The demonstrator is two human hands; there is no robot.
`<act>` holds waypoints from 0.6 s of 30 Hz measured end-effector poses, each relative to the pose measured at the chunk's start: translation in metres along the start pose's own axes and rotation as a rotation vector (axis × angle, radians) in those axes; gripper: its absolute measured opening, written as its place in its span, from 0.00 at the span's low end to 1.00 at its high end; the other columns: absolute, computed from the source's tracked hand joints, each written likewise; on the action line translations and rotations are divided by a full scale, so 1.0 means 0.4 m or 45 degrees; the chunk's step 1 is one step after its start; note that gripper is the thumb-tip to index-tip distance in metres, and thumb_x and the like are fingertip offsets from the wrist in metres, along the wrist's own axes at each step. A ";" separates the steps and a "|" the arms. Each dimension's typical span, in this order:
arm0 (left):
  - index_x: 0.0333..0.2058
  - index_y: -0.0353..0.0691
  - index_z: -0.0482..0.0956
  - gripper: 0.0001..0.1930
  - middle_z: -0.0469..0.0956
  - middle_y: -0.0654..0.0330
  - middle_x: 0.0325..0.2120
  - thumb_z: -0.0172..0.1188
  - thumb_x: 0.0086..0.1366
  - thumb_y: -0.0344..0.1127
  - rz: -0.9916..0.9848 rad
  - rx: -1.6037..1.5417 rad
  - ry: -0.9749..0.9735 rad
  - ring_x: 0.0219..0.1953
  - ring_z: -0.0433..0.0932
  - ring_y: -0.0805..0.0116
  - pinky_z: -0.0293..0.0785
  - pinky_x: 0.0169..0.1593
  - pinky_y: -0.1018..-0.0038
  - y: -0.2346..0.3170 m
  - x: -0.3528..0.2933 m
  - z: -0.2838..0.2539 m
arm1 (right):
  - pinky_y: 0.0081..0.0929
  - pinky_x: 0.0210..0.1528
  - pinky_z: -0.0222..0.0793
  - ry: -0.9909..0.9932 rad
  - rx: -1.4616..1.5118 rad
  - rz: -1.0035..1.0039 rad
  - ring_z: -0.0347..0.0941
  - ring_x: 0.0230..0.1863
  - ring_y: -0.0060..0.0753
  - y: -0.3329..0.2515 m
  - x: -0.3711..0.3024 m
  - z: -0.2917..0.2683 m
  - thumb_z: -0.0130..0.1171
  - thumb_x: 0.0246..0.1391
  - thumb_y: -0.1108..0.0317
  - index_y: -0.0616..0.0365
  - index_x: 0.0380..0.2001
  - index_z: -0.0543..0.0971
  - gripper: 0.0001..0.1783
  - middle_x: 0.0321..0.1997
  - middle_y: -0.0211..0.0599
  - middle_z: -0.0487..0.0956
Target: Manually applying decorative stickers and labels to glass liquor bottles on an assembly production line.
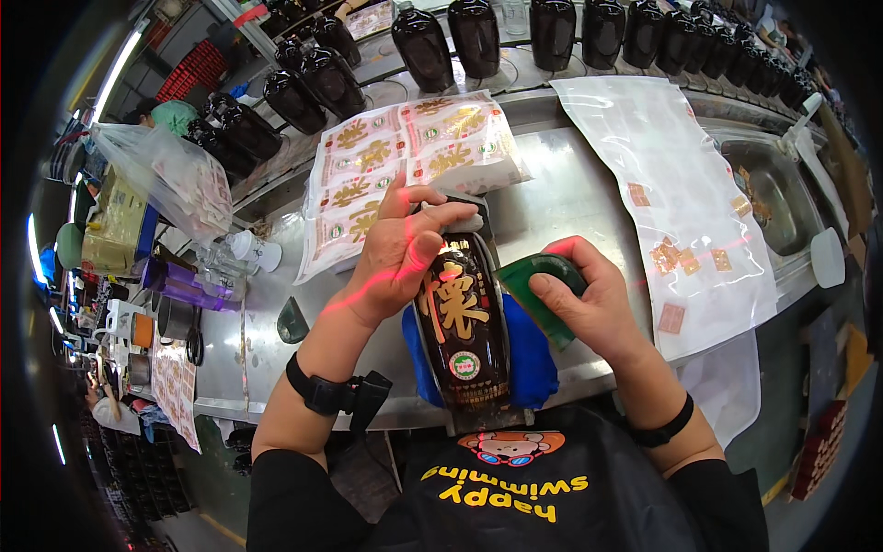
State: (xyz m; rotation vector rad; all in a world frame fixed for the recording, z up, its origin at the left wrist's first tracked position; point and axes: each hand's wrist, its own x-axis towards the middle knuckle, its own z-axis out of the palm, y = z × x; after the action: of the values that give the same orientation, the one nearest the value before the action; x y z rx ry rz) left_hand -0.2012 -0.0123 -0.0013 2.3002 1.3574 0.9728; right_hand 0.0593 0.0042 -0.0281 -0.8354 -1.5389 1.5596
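A dark, glossy bottle (460,322) with a large gold character and a round green-and-white emblem lies with its neck away from me, over a blue cloth (532,354) on a stand. My left hand (395,253) is at the bottle's neck end, fingers stretched out and holding nothing; a greyish cover shows at a fingertip. Whether the fingertips touch the bottle I cannot tell. Just right of the bottle, my right hand (593,294) grips a green scraper (541,290) between thumb and fingers, its flat edge close to the bottle's side.
Sheets of gold-printed decals (395,166) lie beyond my left hand. At right, a white sheet (681,221) bears several small decal pieces, beside a metal sink (782,198). Dark bottles (552,37) line the far side. Another green scraper (292,320) rests on the metal table at left.
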 end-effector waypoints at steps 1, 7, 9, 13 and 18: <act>0.52 0.35 0.80 0.40 0.82 0.57 0.46 0.31 0.73 0.66 -0.064 -0.029 0.002 0.56 0.68 0.60 0.55 0.68 0.62 -0.006 -0.001 0.001 | 0.20 0.39 0.73 -0.040 -0.080 0.003 0.75 0.36 0.17 -0.012 0.014 -0.001 0.65 0.59 0.65 0.62 0.42 0.78 0.13 0.33 0.34 0.82; 0.61 0.27 0.68 0.37 0.75 0.44 0.53 0.35 0.76 0.59 -0.182 -0.175 0.419 0.58 0.71 0.49 0.61 0.65 0.61 -0.005 -0.080 0.043 | 0.24 0.36 0.73 -0.213 -0.457 -0.331 0.76 0.33 0.22 -0.046 0.179 0.033 0.66 0.56 0.65 0.62 0.40 0.79 0.13 0.32 0.34 0.82; 0.63 0.24 0.63 0.39 0.74 0.43 0.54 0.34 0.76 0.60 -0.196 -0.192 0.485 0.59 0.70 0.48 0.59 0.66 0.61 0.008 -0.128 0.060 | 0.23 0.37 0.73 -0.060 -0.899 -0.405 0.77 0.33 0.24 -0.071 0.232 0.050 0.67 0.54 0.66 0.62 0.40 0.80 0.13 0.31 0.40 0.82; 0.69 0.22 0.46 0.52 0.58 0.33 0.65 0.41 0.69 0.70 -0.311 -0.054 0.378 0.68 0.59 0.46 0.53 0.69 0.58 0.063 -0.247 0.091 | 0.30 0.36 0.74 -0.683 -0.802 -0.444 0.78 0.30 0.33 -0.136 0.275 0.080 0.64 0.53 0.64 0.63 0.40 0.80 0.15 0.31 0.45 0.82; 0.69 0.21 0.40 0.69 0.52 0.32 0.67 0.61 0.50 0.76 -0.286 0.020 0.139 0.70 0.47 0.31 0.38 0.72 0.45 0.138 -0.346 0.152 | 0.30 0.42 0.72 -0.690 -0.870 -0.262 0.76 0.35 0.31 -0.136 0.323 0.097 0.64 0.53 0.62 0.64 0.40 0.80 0.17 0.34 0.46 0.82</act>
State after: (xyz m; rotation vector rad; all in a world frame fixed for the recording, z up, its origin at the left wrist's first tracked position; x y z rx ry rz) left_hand -0.1684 -0.1539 -0.0703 2.0750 1.6311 1.0286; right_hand -0.0327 0.0965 0.0366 -0.5859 -2.5429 1.1538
